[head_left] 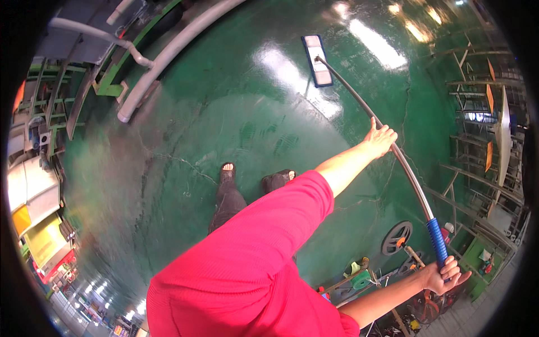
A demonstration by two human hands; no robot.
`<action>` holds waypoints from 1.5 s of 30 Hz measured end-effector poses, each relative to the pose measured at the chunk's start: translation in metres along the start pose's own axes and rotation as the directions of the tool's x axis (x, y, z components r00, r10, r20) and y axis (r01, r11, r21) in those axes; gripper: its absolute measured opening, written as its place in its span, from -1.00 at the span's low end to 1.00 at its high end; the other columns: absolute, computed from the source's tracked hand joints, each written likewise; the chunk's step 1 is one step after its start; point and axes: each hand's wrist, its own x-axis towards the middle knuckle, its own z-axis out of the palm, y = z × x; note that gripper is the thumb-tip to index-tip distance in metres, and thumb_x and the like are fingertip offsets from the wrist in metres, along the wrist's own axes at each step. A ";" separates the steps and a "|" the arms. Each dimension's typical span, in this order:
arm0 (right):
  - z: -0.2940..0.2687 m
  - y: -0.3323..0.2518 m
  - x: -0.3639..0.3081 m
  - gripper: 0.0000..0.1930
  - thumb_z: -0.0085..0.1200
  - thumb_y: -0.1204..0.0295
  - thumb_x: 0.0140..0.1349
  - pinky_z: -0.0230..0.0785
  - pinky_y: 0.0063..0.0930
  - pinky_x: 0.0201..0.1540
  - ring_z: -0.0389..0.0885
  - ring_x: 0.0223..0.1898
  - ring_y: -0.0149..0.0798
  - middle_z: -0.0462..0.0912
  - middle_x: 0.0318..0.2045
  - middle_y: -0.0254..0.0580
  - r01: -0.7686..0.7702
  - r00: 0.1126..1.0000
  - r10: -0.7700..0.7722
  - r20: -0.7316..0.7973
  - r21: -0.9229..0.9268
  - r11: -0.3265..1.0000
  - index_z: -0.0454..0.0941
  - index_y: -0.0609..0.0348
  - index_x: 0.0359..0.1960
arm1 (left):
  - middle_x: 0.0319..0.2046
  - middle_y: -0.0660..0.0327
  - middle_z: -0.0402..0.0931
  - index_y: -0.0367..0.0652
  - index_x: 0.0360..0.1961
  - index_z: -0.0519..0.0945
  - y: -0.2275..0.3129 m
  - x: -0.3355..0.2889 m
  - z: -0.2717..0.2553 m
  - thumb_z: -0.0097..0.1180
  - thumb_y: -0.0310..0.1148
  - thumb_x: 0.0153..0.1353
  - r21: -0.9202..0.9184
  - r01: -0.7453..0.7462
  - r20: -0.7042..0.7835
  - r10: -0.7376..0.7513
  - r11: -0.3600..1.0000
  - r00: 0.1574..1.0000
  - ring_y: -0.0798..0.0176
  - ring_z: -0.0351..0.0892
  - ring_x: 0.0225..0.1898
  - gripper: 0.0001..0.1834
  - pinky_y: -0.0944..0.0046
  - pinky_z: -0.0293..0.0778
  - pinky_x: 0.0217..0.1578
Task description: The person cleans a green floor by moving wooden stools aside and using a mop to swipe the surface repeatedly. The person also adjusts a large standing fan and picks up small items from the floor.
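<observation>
A glossy green floor [135, 185] fills most of the view, curving at the rim of the fisheye lens. Bright white reflections [376, 45] of lights streak its far part, fine cracks run across it, and darker scuffs mark the left side. Your feet [227, 167], in dark open-toed footwear below dark trousers, stand near the middle.

Around you is a crowded workshop. At upper left, a thick grey pipe [174, 56] lies beside green metal framing [109, 89]. Along the left rim are a yellow panel [44, 241] and pale boxy equipment. Metal racks [457, 140] with orange panels [489, 101] line the right side. At lower right, a dark spoked wheel [396, 238] sits near the mop's handle end, with a green spool [361, 279] and mixed clutter close by; much there is too small to tell.

The mop [412, 178] slants across the right half, its flat pad [323, 77], white with a blue edge, on the floor at top centre, overlapping a reflection. Your left hand [382, 139] reaches across and is closed around the metal pole; your right hand [441, 276] is wrapped around the end of the blue grip [436, 238]. Your red shirt [236, 269] hides the floor at bottom centre.
</observation>
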 end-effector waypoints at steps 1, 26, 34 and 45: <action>-0.003 -0.006 -0.004 -0.68 -0.27 0.48 0.07 -0.06 -0.59 -0.58 -0.01 -0.79 -0.52 0.03 -0.84 -0.48 -0.015 1.000 0.015 -0.013 0.005 1.000 0.30 0.33 -0.12 | -0.36 0.28 0.26 -0.08 -0.37 0.30 -0.003 -0.009 -0.002 0.06 -0.35 -0.09 -0.008 0.002 -0.003 -0.002 1.000 1.000 0.23 0.24 -0.09 -0.75 -0.41 -0.08 -0.01; 0.324 0.019 -0.424 -0.83 -0.12 0.50 0.07 0.32 -0.37 -0.41 0.28 -0.69 -0.42 0.27 -0.75 -0.34 -0.903 0.112 0.666 0.738 -0.204 0.378 0.37 0.31 -0.31 | 0.05 0.29 0.13 0.13 -0.09 0.18 -0.247 -0.657 -0.230 0.04 -0.32 -0.01 0.133 0.991 -0.124 -0.991 0.025 0.042 0.11 -0.17 0.22 -0.55 -0.23 -0.17 0.06; 0.220 -0.011 -0.320 -0.85 -0.23 0.57 0.02 0.22 -0.40 -0.56 0.13 -0.78 -0.42 0.17 -0.82 -0.35 -0.857 0.364 0.722 0.589 -0.092 0.508 0.34 0.28 -0.36 | 0.07 0.11 0.08 -0.09 -0.02 0.18 -0.165 -0.582 -0.153 0.14 -0.32 -0.13 0.165 0.898 -0.350 -0.827 0.409 0.441 0.01 -0.09 0.18 -0.39 -0.24 -0.03 -0.02; -0.040 -0.206 -0.105 -0.78 -0.32 0.47 0.09 0.10 -0.55 -0.48 -0.01 -0.77 -0.56 0.00 -0.84 -0.49 -0.165 0.912 0.135 0.388 0.046 0.985 0.33 0.29 -0.27 | -0.09 0.17 0.18 -0.06 -0.13 0.18 0.090 -0.266 0.007 0.07 -0.51 -0.14 -0.353 0.016 -0.187 -0.088 0.935 0.978 -0.04 -0.12 0.19 -0.50 -0.25 -0.21 0.09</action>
